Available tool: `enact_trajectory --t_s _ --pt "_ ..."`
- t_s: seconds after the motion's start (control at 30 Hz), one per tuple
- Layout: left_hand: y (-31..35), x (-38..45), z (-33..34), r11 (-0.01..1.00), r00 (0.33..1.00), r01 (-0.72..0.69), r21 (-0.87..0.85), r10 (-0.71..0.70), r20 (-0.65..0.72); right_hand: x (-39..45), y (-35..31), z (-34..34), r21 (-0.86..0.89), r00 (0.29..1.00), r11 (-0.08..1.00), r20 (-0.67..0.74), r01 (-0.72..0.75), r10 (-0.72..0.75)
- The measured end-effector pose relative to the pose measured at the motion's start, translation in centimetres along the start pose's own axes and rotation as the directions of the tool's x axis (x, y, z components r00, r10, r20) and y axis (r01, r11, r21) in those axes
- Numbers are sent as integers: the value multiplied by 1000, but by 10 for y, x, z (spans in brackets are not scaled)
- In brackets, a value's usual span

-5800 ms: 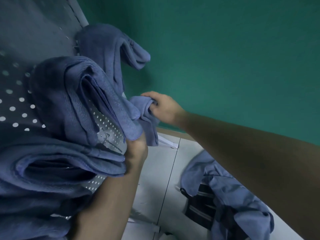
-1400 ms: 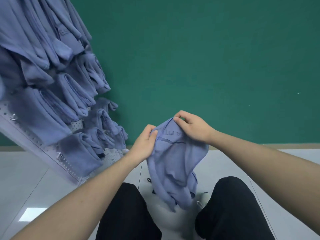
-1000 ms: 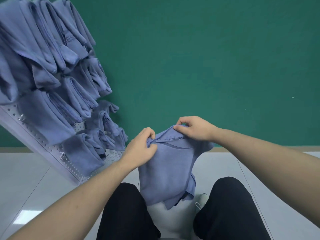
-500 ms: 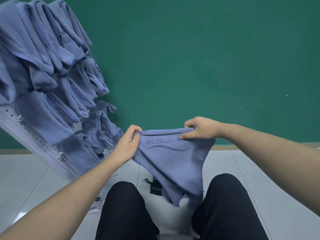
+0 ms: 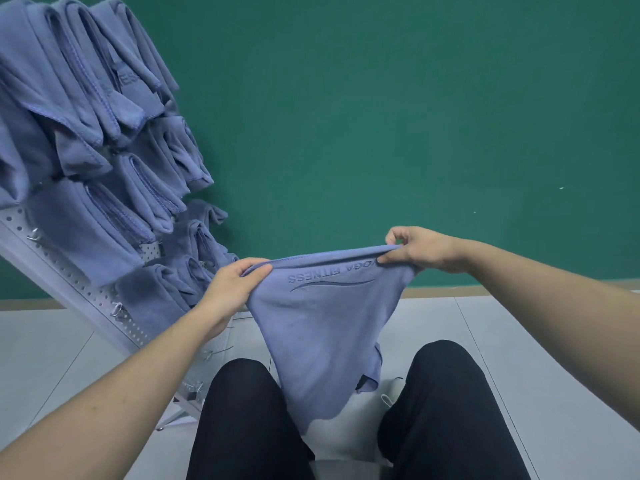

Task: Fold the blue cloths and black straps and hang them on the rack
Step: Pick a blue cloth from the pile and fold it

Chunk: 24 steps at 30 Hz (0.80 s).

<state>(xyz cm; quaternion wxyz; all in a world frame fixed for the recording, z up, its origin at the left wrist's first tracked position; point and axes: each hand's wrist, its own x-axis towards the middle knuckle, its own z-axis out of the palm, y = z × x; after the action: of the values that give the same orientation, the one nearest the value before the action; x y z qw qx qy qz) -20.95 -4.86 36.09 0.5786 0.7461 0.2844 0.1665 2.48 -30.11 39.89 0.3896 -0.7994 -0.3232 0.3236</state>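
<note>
A blue cloth (image 5: 322, 334) with embossed lettering along its top edge hangs stretched between my hands, above my knees. My left hand (image 5: 232, 285) pinches the top left corner. My right hand (image 5: 419, 252) pinches the top right corner, a little higher. The lower part of the cloth droops in loose folds between my legs. At the left stands the white perforated rack (image 5: 76, 282), with several folded blue cloths (image 5: 79, 109) hanging on its hooks. No black strap shows.
A green wall (image 5: 381, 116) rises behind, above a pale tiled floor (image 5: 519, 334). My legs in black trousers (image 5: 249, 427) fill the bottom. A few bare metal hooks (image 5: 119, 311) stick out of the rack's lower part.
My hands have drawn apart along the cloth's top edge, spreading it wide from a bunched state. Before that, they were at the rack hanging a cloth.
</note>
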Motion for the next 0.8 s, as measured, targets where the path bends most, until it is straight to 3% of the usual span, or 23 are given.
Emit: enact_trajectory --t_s 0.13,0.3,0.43,0.6,0.8 --pt "1 -2 -4 936 980 187 -297 -200 -14 -1 -4 -4 -62 999 997 -36 -39 37" --pt "6 -7 6 819 969 214 -532 -247 10 -6 -10 2 -60 989 987 23 -147 149" --pt "9 -9 20 768 965 223 -600 -262 23 -9 -16 15 6 980 980 -8 -201 201" --pt "13 -14 34 706 952 290 -647 -280 121 -13 -23 32 259 975 952 -108 -162 195" --pt "14 -27 62 745 974 225 -628 -172 145 -12 -25 65 541 970 838 -163 -66 182"
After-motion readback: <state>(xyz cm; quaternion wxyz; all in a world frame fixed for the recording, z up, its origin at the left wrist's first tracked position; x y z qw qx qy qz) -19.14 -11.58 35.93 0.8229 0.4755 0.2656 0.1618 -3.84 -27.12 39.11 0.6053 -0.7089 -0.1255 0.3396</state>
